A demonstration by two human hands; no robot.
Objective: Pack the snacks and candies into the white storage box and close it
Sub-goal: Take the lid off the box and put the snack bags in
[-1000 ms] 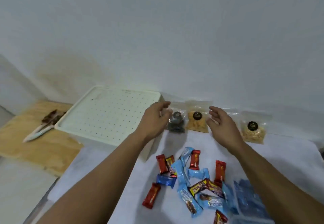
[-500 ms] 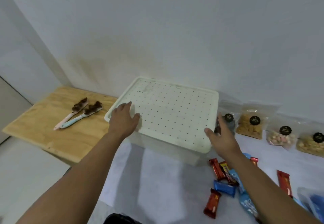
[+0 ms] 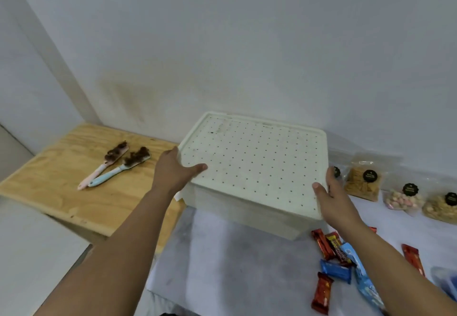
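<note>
On the white-covered surface (image 3: 222, 254), against the wall, stands the white storage box (image 3: 247, 213) with its dotted lid (image 3: 254, 165) on top. The left hand (image 3: 173, 172) grips the lid's left edge: the thumb lies on the top face and the fingers curl down over the rim, out of sight. The right hand (image 3: 332, 198) holds the lid's near right corner, thumb on the top face and the other fingers wrapped round the side edge.

Just right of the box, along the wall, sits a row of clear snack bags with dark round labels: one mostly hidden behind the right hand, then a bag of golden crackers (image 3: 363, 183), a bag of pale pink and white sweets (image 3: 401, 198) and a bag of yellowish snacks (image 3: 441, 207). In front of the box, under the right forearm, lie scattered candy bars in red (image 3: 322, 293) and blue (image 3: 336, 271) wrappers.

To the left, a wooden board (image 3: 57, 174) carries two spatulas, one with a pink handle (image 3: 103, 167), one with a blue handle (image 3: 118, 171), touching near the handle ends, both smeared with something dark brown.
</note>
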